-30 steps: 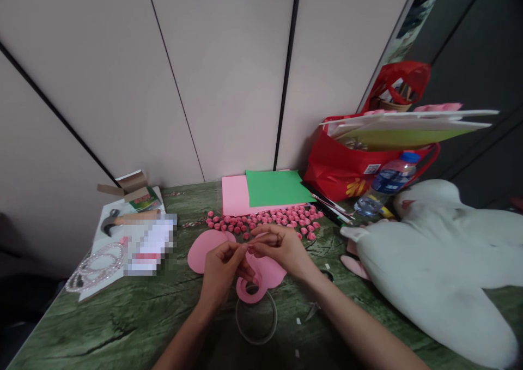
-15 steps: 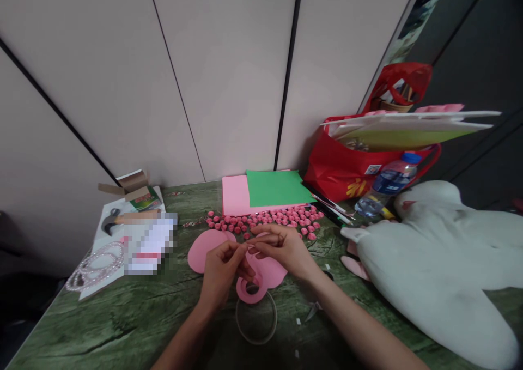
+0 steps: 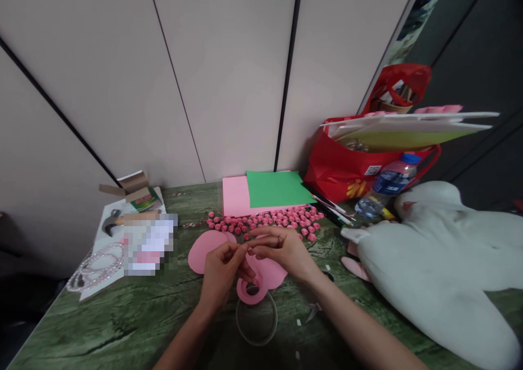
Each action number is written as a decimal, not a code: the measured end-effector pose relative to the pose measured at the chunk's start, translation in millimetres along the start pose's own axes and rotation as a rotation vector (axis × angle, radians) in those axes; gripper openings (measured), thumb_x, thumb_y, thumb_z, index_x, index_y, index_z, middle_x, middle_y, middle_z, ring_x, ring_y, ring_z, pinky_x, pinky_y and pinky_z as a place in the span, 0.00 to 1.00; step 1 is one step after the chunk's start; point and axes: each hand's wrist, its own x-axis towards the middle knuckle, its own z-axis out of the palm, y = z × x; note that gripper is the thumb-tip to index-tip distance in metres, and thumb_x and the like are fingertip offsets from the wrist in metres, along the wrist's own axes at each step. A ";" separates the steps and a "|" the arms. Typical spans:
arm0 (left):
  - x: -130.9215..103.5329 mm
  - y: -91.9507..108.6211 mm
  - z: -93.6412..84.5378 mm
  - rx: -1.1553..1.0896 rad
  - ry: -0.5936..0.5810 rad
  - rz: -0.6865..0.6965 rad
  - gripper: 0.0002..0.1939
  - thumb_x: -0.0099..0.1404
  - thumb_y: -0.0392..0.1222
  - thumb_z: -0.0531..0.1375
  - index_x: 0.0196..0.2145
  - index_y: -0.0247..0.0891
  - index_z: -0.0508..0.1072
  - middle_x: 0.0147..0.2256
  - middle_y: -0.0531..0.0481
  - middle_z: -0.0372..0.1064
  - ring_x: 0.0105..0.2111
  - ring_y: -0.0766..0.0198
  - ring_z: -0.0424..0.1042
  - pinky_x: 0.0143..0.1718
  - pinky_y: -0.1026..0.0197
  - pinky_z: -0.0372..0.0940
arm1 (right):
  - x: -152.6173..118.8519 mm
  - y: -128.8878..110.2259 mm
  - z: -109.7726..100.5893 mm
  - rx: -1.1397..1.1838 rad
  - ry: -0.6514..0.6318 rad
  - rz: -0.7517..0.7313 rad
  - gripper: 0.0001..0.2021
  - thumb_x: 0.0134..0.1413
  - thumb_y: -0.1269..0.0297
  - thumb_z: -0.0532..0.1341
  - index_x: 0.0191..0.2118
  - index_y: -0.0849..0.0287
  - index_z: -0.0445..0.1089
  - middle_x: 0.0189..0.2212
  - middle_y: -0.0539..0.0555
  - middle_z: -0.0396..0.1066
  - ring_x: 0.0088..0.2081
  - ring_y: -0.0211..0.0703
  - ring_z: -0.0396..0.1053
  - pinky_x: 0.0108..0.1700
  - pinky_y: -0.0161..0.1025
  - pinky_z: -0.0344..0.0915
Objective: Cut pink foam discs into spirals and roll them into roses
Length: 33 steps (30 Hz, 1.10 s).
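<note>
A cut pink paper spiral (image 3: pixel 245 298) hangs in a curl below my hands, just above a roll of clear tape (image 3: pixel 256 343). My left hand (image 3: pixel 220 266) pinches the rolled end of the spiral between thumb and fingers. Thumb and forefinger of my right hand (image 3: pixel 286 250) close on the same end from the other side, its other fingers reaching forward. The tiny roll itself is mostly covered by fingertips. Flat pink paper rounds (image 3: pixel 200 253) lie under and beside my hands. Beyond them sit several small rolled pink paper roses (image 3: pixel 281 217).
Scissors (image 3: pixel 314 311) lie partly under my right forearm. Pink and green paper sheets (image 3: pixel 278 189) rest by the wall. To the right are a red bag (image 3: pixel 339 165), a water bottle (image 3: pixel 386 187) and a white plush toy (image 3: pixel 441 261). A hammer (image 3: pixel 112 223) and beads (image 3: pixel 96 266) lie left.
The fingertips have shifted very slightly at the rolled end of the paper spiral. Both hands stay in place, and everything else lies as before.
</note>
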 end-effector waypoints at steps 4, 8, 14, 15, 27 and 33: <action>0.8 -1.3 -0.9 -0.003 -0.003 0.005 0.12 0.54 0.45 0.61 0.25 0.33 0.68 0.14 0.54 0.68 0.13 0.65 0.69 0.15 0.65 0.66 | 0.4 1.4 0.9 0.009 0.016 0.010 0.17 0.34 0.70 0.67 0.37 0.60 0.70 0.31 0.54 0.76 0.31 0.42 0.74 0.34 0.38 0.70; 1.2 -1.2 -1.0 0.001 0.001 0.008 0.12 0.54 0.46 0.61 0.24 0.33 0.67 0.14 0.53 0.68 0.13 0.65 0.69 0.15 0.65 0.66 | 0.7 1.3 2.2 -0.005 0.022 0.006 0.18 0.33 0.68 0.68 0.37 0.62 0.70 0.31 0.55 0.76 0.33 0.44 0.74 0.34 0.38 0.70; -0.6 0.2 -0.2 0.014 -0.003 0.003 0.12 0.53 0.46 0.61 0.25 0.33 0.67 0.13 0.53 0.68 0.12 0.65 0.68 0.15 0.66 0.65 | 1.6 2.7 2.5 -0.048 0.060 -0.005 0.17 0.33 0.68 0.68 0.36 0.61 0.70 0.28 0.54 0.76 0.30 0.43 0.74 0.33 0.37 0.70; -0.8 0.3 -0.1 0.012 -0.004 0.002 0.12 0.53 0.46 0.61 0.25 0.33 0.67 0.14 0.53 0.68 0.13 0.65 0.68 0.15 0.66 0.65 | 1.8 3.2 2.5 -0.048 0.065 -0.012 0.17 0.34 0.68 0.68 0.36 0.61 0.70 0.28 0.53 0.76 0.29 0.42 0.74 0.33 0.37 0.70; -0.7 1.1 -1.2 0.024 0.006 0.020 0.10 0.53 0.44 0.61 0.25 0.33 0.68 0.14 0.54 0.68 0.14 0.66 0.69 0.18 0.65 0.67 | 1.5 0.1 2.1 -0.057 0.069 -0.088 0.14 0.39 0.66 0.65 0.36 0.61 0.68 0.29 0.55 0.76 0.31 0.43 0.74 0.31 0.37 0.69; -2.1 2.8 -0.2 0.026 0.008 0.018 0.10 0.53 0.44 0.61 0.25 0.33 0.68 0.14 0.54 0.68 0.14 0.66 0.68 0.17 0.65 0.66 | 0.9 -0.4 2.0 -0.054 0.071 -0.076 0.15 0.36 0.67 0.66 0.36 0.61 0.68 0.27 0.53 0.76 0.29 0.42 0.74 0.31 0.37 0.69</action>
